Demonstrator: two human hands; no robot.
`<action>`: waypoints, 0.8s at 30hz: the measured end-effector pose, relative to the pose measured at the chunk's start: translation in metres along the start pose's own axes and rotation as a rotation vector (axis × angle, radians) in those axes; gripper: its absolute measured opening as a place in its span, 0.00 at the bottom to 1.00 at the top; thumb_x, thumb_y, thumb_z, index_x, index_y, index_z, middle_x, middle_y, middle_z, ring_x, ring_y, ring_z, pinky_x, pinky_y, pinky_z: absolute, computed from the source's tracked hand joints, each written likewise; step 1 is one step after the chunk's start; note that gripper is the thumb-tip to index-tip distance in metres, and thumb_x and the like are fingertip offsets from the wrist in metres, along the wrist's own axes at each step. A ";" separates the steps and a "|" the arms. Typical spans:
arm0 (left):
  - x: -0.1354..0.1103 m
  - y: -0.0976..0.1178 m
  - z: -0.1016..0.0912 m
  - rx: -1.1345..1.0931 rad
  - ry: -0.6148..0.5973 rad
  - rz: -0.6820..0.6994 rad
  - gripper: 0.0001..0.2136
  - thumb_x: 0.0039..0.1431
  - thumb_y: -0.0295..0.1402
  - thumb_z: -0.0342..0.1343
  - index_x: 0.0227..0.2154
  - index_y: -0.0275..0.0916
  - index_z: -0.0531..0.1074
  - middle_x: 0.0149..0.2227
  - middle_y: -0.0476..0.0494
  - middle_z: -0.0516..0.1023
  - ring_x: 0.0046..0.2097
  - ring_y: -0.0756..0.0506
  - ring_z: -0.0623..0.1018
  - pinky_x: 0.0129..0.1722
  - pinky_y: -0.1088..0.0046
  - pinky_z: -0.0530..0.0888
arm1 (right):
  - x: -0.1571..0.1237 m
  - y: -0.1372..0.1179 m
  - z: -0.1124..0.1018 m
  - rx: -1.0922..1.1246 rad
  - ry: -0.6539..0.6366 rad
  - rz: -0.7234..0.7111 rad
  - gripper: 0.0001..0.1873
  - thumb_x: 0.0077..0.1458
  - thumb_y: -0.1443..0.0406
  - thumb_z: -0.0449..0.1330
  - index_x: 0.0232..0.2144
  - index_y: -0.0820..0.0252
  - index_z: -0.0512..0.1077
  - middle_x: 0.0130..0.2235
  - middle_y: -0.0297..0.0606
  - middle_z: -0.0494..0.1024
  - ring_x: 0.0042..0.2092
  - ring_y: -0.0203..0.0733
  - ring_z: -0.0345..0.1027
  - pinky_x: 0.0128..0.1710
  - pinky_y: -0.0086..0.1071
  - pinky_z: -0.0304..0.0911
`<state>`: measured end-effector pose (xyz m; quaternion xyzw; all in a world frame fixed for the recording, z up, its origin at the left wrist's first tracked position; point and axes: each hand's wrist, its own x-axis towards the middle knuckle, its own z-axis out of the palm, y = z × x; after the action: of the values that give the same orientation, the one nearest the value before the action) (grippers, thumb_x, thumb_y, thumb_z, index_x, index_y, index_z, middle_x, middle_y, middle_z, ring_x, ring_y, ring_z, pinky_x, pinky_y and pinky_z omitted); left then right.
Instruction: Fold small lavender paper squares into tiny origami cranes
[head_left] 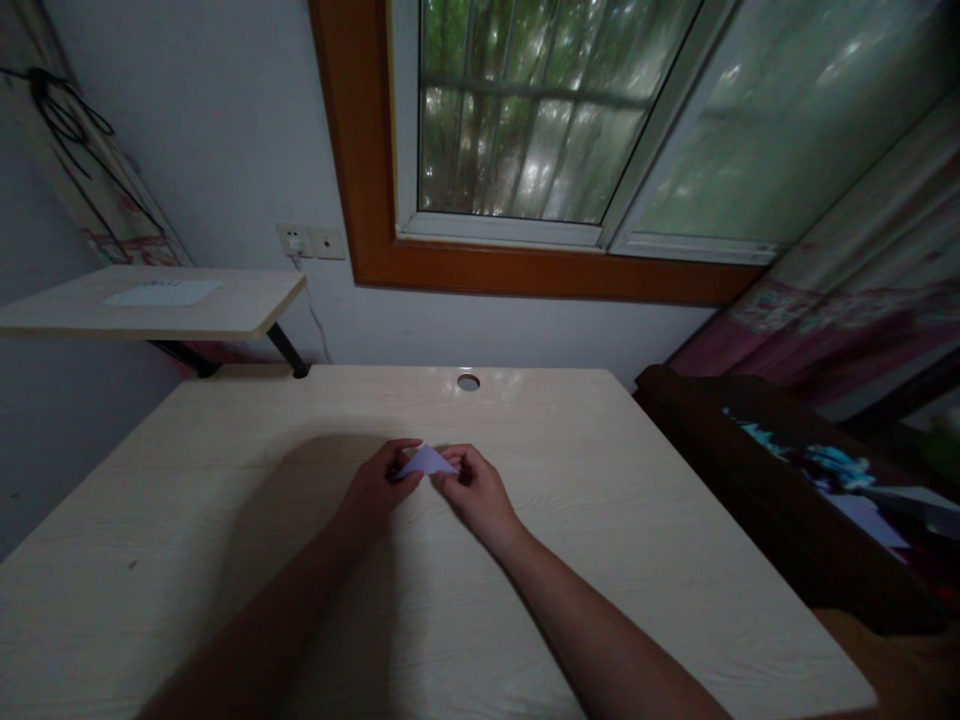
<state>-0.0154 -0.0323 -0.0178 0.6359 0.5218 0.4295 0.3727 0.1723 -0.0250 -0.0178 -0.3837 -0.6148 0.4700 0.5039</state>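
Observation:
A small pale purple piece of folded paper, triangular with its point toward the window, is held between my two hands just over the desk. My left hand pinches its left corner between thumb and fingers. At the right corner, my right hand grips it the same way, fingers curled behind and thumb in front. The paper's far side and the inner fingertips are partly hidden.
A raised shelf with a white sheet stands at the desk's back left. Near the back edge is a round cable hole. To the right, a dark wooden cabinet bears papers and blue-white items. A window is ahead.

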 end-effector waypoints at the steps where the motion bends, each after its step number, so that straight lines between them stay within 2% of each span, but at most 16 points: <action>1: 0.000 -0.001 0.000 -0.001 0.003 -0.002 0.20 0.54 0.34 0.59 0.51 0.40 0.69 0.32 0.51 0.69 0.33 0.50 0.72 0.33 0.75 0.68 | 0.000 0.000 0.000 0.016 0.004 -0.002 0.11 0.51 0.66 0.60 0.39 0.59 0.72 0.35 0.35 0.75 0.35 0.40 0.67 0.34 0.29 0.62; 5: 0.002 -0.002 -0.001 -0.020 0.022 -0.013 0.20 0.53 0.34 0.60 0.50 0.40 0.69 0.31 0.51 0.69 0.32 0.50 0.71 0.32 0.75 0.68 | 0.001 0.002 -0.001 0.055 0.056 -0.001 0.10 0.51 0.66 0.61 0.38 0.60 0.73 0.34 0.35 0.74 0.34 0.40 0.67 0.34 0.28 0.62; 10: 0.003 -0.002 -0.003 -0.086 0.040 -0.024 0.20 0.53 0.35 0.60 0.50 0.40 0.69 0.31 0.51 0.68 0.31 0.50 0.71 0.32 0.75 0.68 | 0.005 0.000 -0.002 0.058 0.204 -0.004 0.10 0.49 0.66 0.60 0.37 0.61 0.72 0.32 0.35 0.74 0.32 0.39 0.66 0.32 0.28 0.61; 15: 0.002 -0.001 -0.005 -0.119 0.050 -0.041 0.21 0.54 0.35 0.60 0.51 0.40 0.68 0.32 0.50 0.69 0.32 0.50 0.72 0.33 0.75 0.69 | 0.009 -0.004 -0.005 0.099 0.285 -0.004 0.11 0.49 0.65 0.60 0.38 0.61 0.71 0.33 0.36 0.74 0.34 0.41 0.68 0.34 0.30 0.63; 17: 0.002 0.000 -0.005 -0.113 0.052 -0.044 0.21 0.54 0.35 0.60 0.51 0.40 0.68 0.31 0.50 0.69 0.32 0.50 0.72 0.33 0.75 0.68 | 0.008 -0.005 -0.005 0.109 0.254 -0.016 0.12 0.51 0.64 0.60 0.40 0.60 0.71 0.34 0.37 0.75 0.36 0.42 0.68 0.35 0.31 0.64; 24: 0.002 -0.003 -0.002 -0.111 0.004 -0.021 0.22 0.53 0.34 0.60 0.51 0.40 0.67 0.31 0.51 0.69 0.32 0.50 0.71 0.33 0.75 0.68 | 0.001 -0.001 -0.001 0.033 -0.015 -0.051 0.17 0.56 0.63 0.63 0.48 0.57 0.70 0.40 0.38 0.74 0.37 0.42 0.68 0.38 0.32 0.65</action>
<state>-0.0179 -0.0297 -0.0199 0.6077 0.5046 0.4553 0.4108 0.1735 -0.0240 -0.0161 -0.3562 -0.6203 0.4698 0.5173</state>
